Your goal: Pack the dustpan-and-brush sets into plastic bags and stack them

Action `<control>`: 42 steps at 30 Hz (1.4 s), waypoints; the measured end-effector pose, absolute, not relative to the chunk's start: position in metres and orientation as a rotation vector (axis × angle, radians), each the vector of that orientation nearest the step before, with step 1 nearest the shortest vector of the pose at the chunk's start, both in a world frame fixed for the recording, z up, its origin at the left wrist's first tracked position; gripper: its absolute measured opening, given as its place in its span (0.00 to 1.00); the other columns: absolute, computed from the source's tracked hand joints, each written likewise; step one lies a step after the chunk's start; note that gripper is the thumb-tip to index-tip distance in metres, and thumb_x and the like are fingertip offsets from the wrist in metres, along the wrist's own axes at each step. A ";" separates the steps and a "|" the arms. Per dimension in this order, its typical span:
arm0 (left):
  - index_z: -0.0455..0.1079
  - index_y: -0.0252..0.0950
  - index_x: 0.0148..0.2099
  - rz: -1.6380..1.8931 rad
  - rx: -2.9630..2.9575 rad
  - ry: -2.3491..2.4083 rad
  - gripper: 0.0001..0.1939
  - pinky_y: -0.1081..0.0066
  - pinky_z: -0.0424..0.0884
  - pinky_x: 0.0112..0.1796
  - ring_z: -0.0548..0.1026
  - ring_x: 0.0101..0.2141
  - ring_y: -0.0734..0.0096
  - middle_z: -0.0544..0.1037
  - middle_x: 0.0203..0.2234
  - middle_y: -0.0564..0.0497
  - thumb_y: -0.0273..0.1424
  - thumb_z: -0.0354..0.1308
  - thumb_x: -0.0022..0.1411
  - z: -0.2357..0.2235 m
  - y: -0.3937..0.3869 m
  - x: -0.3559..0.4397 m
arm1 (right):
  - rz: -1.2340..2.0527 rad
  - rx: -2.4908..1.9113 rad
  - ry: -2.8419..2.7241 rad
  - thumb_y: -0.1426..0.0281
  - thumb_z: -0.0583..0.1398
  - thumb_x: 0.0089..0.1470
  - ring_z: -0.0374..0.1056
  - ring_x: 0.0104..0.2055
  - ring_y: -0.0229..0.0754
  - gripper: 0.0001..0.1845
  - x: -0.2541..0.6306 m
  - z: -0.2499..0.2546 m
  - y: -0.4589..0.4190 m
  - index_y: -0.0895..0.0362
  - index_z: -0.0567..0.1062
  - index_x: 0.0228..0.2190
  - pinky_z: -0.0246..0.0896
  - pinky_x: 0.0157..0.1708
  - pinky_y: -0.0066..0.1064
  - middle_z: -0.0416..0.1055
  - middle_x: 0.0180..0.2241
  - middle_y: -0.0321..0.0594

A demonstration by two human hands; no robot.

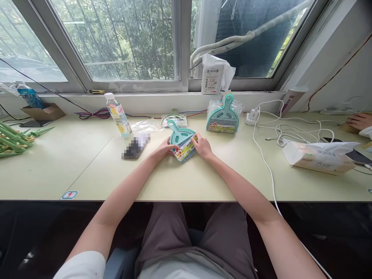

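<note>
Between my hands is a small teal dustpan and brush set (182,136) with a colourful printed label, tilted over the desk. My left hand (164,150) grips its left edge, the thumb lying on the front. At its right side my right hand (202,145) pinches the edge by the label. Behind it lies another small set in clear wrapping (174,119). To the right, a stack of similar teal dustpan sets (223,116) leans in clear plastic near the sill.
A drink bottle (118,115) and a phone (136,146) are on the left. White cables (290,130) and a tissue pack (319,157) lie right. Green stalks (17,139) are far left. Another person's hand (359,121) rests at the far right.
</note>
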State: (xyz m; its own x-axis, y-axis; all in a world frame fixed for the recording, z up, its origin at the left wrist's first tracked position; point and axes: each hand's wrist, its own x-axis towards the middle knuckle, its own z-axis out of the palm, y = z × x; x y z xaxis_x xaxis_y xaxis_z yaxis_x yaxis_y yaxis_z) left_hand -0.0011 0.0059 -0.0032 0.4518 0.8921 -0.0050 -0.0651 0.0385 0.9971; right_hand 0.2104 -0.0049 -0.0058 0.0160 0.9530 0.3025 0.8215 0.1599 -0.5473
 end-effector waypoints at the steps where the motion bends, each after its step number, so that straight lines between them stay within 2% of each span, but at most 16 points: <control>1: 0.63 0.37 0.54 0.879 1.326 0.823 0.33 0.70 0.76 0.33 0.78 0.40 0.62 0.76 0.46 0.44 0.28 0.68 0.45 -0.003 0.006 -0.001 | 0.253 -1.706 -1.832 0.60 0.49 0.62 0.69 0.34 0.47 0.13 0.211 -0.004 -0.006 0.53 0.69 0.41 0.55 0.30 0.31 0.74 0.33 0.42; 11: 0.61 0.39 0.58 0.851 1.355 0.796 0.38 0.64 0.77 0.37 0.78 0.38 0.62 0.76 0.46 0.43 0.26 0.69 0.44 -0.003 0.004 -0.001 | 0.146 -1.809 -1.789 0.57 0.49 0.63 0.70 0.35 0.47 0.16 0.213 0.000 -0.008 0.53 0.70 0.42 0.54 0.30 0.31 0.75 0.33 0.43; 17: 0.61 0.39 0.56 0.937 1.329 0.863 0.38 0.63 0.77 0.39 0.78 0.39 0.62 0.75 0.46 0.44 0.29 0.70 0.42 -0.006 0.006 0.000 | 0.076 -1.806 -1.791 0.58 0.49 0.63 0.69 0.37 0.48 0.15 0.212 -0.002 -0.010 0.53 0.70 0.39 0.57 0.35 0.33 0.73 0.33 0.44; 20: 0.62 0.40 0.55 1.036 1.280 0.898 0.37 0.64 0.77 0.39 0.78 0.40 0.62 0.75 0.46 0.45 0.30 0.70 0.43 -0.008 0.009 -0.001 | 0.047 -1.654 -1.645 0.59 0.52 0.61 0.66 0.46 0.50 0.14 0.210 -0.004 -0.010 0.55 0.67 0.41 0.58 0.43 0.37 0.71 0.41 0.47; 22: 0.63 0.38 0.54 1.107 1.250 0.910 0.35 0.66 0.76 0.38 0.78 0.39 0.63 0.76 0.46 0.45 0.30 0.69 0.43 -0.007 0.010 -0.002 | 0.077 -1.539 -1.443 0.58 0.56 0.57 0.61 0.54 0.51 0.17 0.209 -0.005 -0.008 0.55 0.65 0.44 0.57 0.50 0.41 0.66 0.50 0.49; 25: 0.64 0.36 0.52 1.174 1.217 0.932 0.32 0.67 0.76 0.36 0.78 0.39 0.62 0.76 0.44 0.45 0.30 0.69 0.43 -0.004 0.010 -0.002 | 0.383 -1.351 -1.175 0.57 0.59 0.53 0.59 0.57 0.49 0.22 0.206 -0.007 -0.003 0.53 0.64 0.47 0.58 0.53 0.44 0.64 0.53 0.47; 29: 0.65 0.37 0.52 1.190 1.223 0.929 0.33 0.65 0.76 0.39 0.77 0.41 0.61 0.76 0.44 0.45 0.30 0.70 0.42 0.000 0.007 -0.001 | 1.187 -1.022 -1.040 0.61 0.64 0.50 0.70 0.48 0.45 0.19 0.194 -0.016 -0.002 0.52 0.67 0.42 0.69 0.46 0.38 0.73 0.43 0.42; 31: 0.65 0.38 0.53 1.179 1.248 0.909 0.34 0.64 0.76 0.40 0.77 0.41 0.61 0.77 0.44 0.46 0.30 0.70 0.42 -0.001 0.006 0.000 | 1.430 -0.895 -0.975 0.66 0.66 0.49 0.73 0.43 0.43 0.17 0.185 -0.020 -0.005 0.53 0.68 0.39 0.71 0.43 0.36 0.75 0.40 0.40; 35: 0.63 0.39 0.55 1.081 1.296 0.825 0.33 0.64 0.75 0.41 0.78 0.41 0.62 0.77 0.44 0.46 0.32 0.69 0.45 -0.006 0.010 -0.002 | 1.458 -0.861 -0.863 0.74 0.64 0.50 0.75 0.38 0.40 0.12 0.178 -0.020 -0.009 0.55 0.69 0.37 0.74 0.42 0.35 0.76 0.39 0.38; 38: 0.64 0.38 0.54 0.992 1.341 0.838 0.27 0.63 0.75 0.41 0.77 0.40 0.62 0.77 0.42 0.45 0.38 0.64 0.53 -0.009 0.020 -0.008 | 1.416 -0.909 -0.850 0.77 0.64 0.50 0.75 0.38 0.41 0.10 0.184 -0.017 -0.007 0.57 0.71 0.36 0.75 0.41 0.35 0.77 0.37 0.40; 42: 0.67 0.36 0.51 1.160 1.558 1.151 0.22 0.65 0.75 0.39 0.76 0.41 0.62 0.77 0.40 0.45 0.43 0.57 0.59 -0.009 0.041 -0.027 | 1.378 -0.931 -0.836 0.78 0.65 0.48 0.75 0.36 0.41 0.10 0.190 -0.017 -0.003 0.58 0.71 0.34 0.75 0.39 0.35 0.77 0.35 0.40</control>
